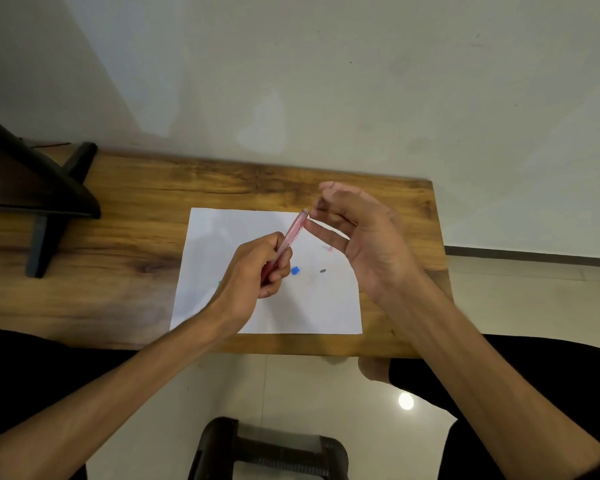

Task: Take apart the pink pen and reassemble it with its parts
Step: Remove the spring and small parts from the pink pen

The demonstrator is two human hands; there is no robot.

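Nearest the camera, two bare forearms reach forward from the lower corners over dark trouser legs and a pale tiled floor, with a dark stool [267,448] between the knees.

The left hand [253,271] is curled into a loose fist above the white sheet of paper [222,233], knuckles up and wrist bent slightly inward. Its fingers are clamped around the lower half of the pink pen [290,240], which slants up and to the right out of the fist, clear of the paper.

The right hand [364,237] is raised higher, palm turned toward the left and wrist cocked back. Its fingers are spread and only gently bent; the tips of two of them lie just at the upper end of the pen, seemingly touching it, though motion blur makes the contact hard to confirm. The thumb arches above, apart from the fingers.

On the paper under the hands lie small loose parts: a blue piece [294,270], a little dark piece [323,271] to its right, and a pale pink piece [327,248] close below the right fingers.

The paper rests on a wooden table [136,271]. At the table's far left stands a black stand [39,202], and behind everything rises a plain light wall [326,81].
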